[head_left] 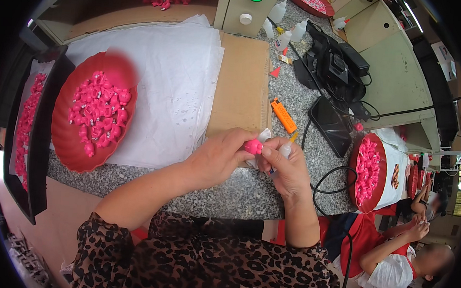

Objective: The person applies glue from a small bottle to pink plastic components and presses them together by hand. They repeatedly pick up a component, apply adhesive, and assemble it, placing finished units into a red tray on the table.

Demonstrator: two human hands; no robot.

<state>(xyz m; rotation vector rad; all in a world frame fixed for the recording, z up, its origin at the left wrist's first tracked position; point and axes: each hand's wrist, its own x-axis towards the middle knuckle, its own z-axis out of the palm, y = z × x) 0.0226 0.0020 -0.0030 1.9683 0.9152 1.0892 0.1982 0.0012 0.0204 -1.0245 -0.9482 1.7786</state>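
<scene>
My left hand is closed on a small, shiny pink figurine, pinched by the fingertips above the front part of the counter. My right hand meets it there, its thumb touching the figurine's right side. Tucked in the right hand's fingers is a small white squeeze bottle with a yellow tip pointing up and away. Something white shows just behind the fingers; I cannot tell what it is. Beyond the hands an orange lighter lies on the speckled stone counter.
To the left, a red scalloped bowl of pink pieces stands on white paper, beside a black tray. Cardboard lies ahead. Right are several squeeze bottles, black devices with cables, another red bowl and a seated co-worker.
</scene>
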